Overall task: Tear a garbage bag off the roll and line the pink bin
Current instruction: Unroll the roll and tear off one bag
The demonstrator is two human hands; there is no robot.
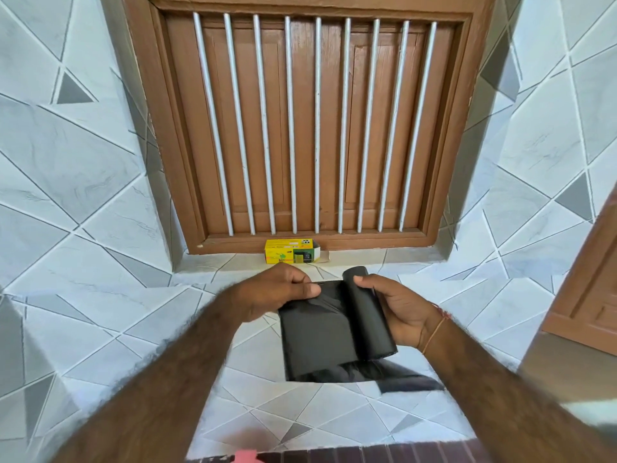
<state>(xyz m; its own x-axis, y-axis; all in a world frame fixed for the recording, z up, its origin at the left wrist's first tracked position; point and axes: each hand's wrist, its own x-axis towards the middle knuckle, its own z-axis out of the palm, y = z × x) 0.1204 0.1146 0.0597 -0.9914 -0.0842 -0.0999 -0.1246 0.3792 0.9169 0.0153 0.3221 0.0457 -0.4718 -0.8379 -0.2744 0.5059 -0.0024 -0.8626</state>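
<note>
A black roll of garbage bags (369, 315) lies in my right hand (405, 310), thumb pressed on its upper end. An unrolled flat bag (315, 335) stretches left from the roll, and my left hand (278, 290) pinches its top left corner between thumb and fingers. A loose flap of black plastic (409, 379) hangs below the roll. Both hands are held above a tiled ledge. A small pink patch (246, 457), perhaps the bin, shows at the bottom edge; the rest is hidden.
A yellow bin-bag box (292, 251) lies on the tiled sill (230, 262) under a brown wooden window with white bars (317, 128). Tiled walls stand left and right. A brown door edge (587, 295) is at the right. A dark ribbed surface (367, 454) runs along the bottom.
</note>
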